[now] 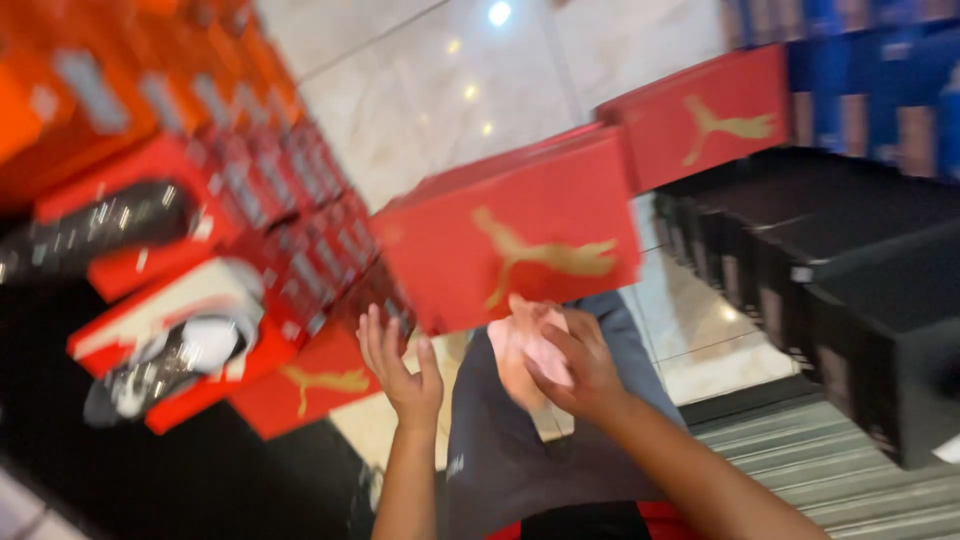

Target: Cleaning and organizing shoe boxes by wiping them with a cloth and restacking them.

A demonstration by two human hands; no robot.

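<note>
The red box (510,235) is just above our hands, its long axis running left to right and tilted. Our right hand (575,365) touches its lower edge; our left hand (400,365) is open, fingers spread, just below its left corner. We count one such box aloft and a second (710,115) farther right.

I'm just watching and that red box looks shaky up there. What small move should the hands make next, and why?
Probably bring the left hand up onto the red shoe box. The box sits tilted above both hands, and only the right hand seems to touch its lower edge, while the left hand is open just beside it. A second grip would likely steady it. The picture is blurred, so contact is uncertain.
</note>
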